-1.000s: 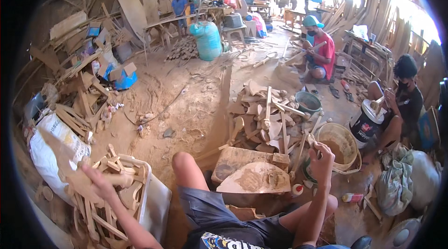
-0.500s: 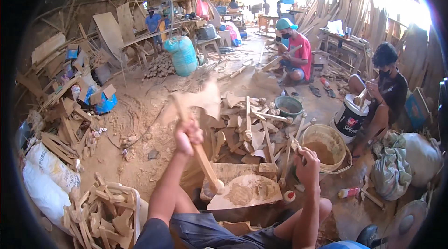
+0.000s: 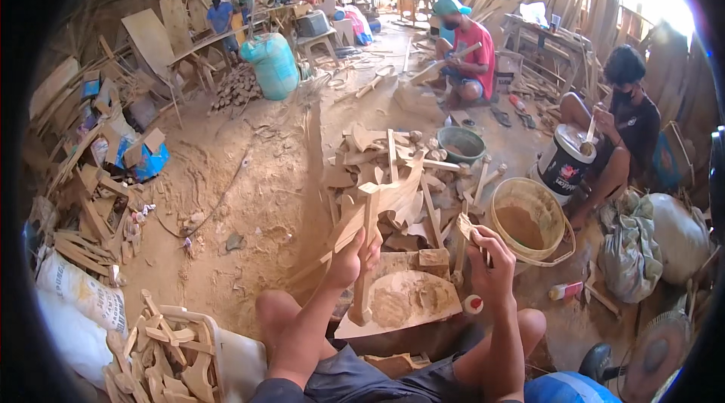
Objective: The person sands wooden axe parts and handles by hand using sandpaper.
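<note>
The person's L hand [image 3: 355,256] is wrapped round the handle of an axe-shaped wooden piece [image 3: 371,210], gripping it below the broad head, which sits at the far end, in front of the wood pile [image 3: 418,243] in view; its long axis runs approx. straight away from the person, w/ the near end over the L part of the pale board [image 3: 445,302], contact unclear. R hand [image 3: 492,261], well apart nr. the bucket [image 3: 547,210], pinches a small pale pc. [image 3: 466,226], material can't tell, & the handle lies L of those fingertips, crosswise to a line btwn. the hands.
</note>
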A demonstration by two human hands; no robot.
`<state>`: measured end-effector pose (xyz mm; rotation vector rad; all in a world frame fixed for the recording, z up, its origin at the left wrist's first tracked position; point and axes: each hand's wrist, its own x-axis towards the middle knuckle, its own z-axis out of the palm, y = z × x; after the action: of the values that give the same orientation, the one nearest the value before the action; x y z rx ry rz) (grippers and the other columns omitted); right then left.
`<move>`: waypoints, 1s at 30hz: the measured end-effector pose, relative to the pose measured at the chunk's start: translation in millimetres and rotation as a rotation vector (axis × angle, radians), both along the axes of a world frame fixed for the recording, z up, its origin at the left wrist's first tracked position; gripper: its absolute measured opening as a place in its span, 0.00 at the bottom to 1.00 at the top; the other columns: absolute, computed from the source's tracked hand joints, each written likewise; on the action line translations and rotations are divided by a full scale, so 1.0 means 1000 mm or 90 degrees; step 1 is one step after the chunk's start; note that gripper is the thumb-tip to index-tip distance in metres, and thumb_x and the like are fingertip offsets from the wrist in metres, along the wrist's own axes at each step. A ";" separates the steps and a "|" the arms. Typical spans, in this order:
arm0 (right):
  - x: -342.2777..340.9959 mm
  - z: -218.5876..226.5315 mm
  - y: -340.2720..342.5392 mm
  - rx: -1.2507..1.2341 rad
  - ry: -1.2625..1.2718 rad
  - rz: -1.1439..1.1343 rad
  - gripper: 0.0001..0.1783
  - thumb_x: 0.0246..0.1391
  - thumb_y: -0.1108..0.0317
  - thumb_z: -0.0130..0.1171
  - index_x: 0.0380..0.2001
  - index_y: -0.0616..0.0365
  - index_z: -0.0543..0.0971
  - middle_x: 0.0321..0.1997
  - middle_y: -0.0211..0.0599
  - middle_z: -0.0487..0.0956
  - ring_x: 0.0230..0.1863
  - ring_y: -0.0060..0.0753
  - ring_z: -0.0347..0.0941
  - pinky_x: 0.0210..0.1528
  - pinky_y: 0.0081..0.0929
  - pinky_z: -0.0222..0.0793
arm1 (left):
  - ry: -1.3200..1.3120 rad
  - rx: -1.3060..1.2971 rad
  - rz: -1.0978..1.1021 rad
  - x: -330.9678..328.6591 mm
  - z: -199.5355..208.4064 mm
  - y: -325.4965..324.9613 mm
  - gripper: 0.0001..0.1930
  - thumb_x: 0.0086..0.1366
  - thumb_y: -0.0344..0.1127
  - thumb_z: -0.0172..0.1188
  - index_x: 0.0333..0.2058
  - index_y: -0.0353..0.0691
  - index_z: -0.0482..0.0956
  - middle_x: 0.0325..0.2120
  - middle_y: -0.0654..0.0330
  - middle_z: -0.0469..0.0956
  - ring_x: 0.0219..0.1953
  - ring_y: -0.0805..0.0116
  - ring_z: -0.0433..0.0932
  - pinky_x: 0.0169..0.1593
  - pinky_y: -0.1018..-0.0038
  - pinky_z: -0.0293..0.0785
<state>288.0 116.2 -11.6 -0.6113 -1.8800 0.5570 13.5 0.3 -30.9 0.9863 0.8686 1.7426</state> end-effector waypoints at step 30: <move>-0.085 -0.080 -0.021 0.255 0.105 0.055 0.14 0.58 0.84 0.69 0.43 0.63 0.76 0.58 0.54 0.81 0.51 0.55 0.82 0.50 0.44 0.79 | 0.227 -0.165 -0.013 0.040 -0.021 -0.019 0.19 0.80 0.28 0.50 0.65 0.34 0.76 0.25 0.69 0.71 0.25 0.82 0.69 0.28 0.77 0.65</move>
<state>203.3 94.9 -91.4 -0.2156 -1.7986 0.2632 53.8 -19.0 -52.2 1.1407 1.2700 1.4120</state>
